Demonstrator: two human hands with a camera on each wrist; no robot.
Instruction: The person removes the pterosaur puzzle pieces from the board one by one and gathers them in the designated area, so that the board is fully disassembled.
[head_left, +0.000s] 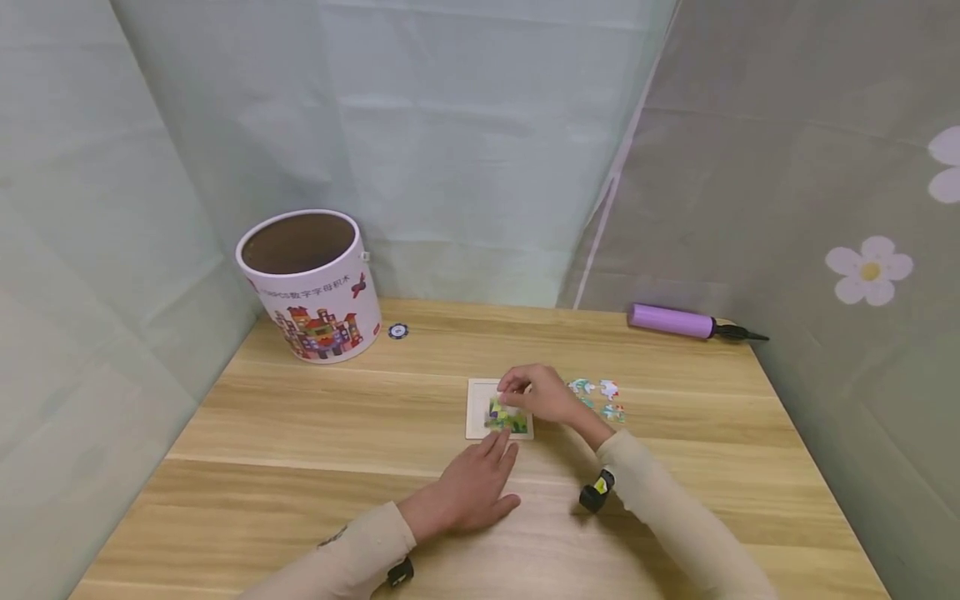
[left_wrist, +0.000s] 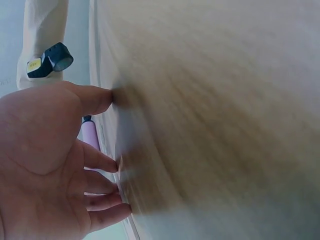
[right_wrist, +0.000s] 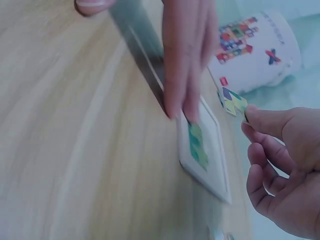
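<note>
A small white puzzle board (head_left: pixel 476 410) lies on the table, with joined green puzzle pieces (right_wrist: pixel 198 145) in its tray. Above it my right hand (head_left: pixel 546 393) pinches a puzzle piece (right_wrist: pixel 231 102) between thumb and forefinger; the piece is green, yellow and purple and is lifted clear of the board. Flat on the near side, my left hand (head_left: pixel 478 490) has its fingers stretched out, fingertips touching the board's near edge and the pieces there. In the left wrist view its thumb and fingertips rest on the surface. The right hand partly covers the board in the head view.
Several loose puzzle pieces (head_left: pixel 609 389) lie right of the board, partly behind the right wrist. A white printed bucket (head_left: pixel 322 308) stands at the back left, beside a round black-and-white chip (head_left: pixel 398 331). At the back right lies a purple hand pump (head_left: pixel 671 321).
</note>
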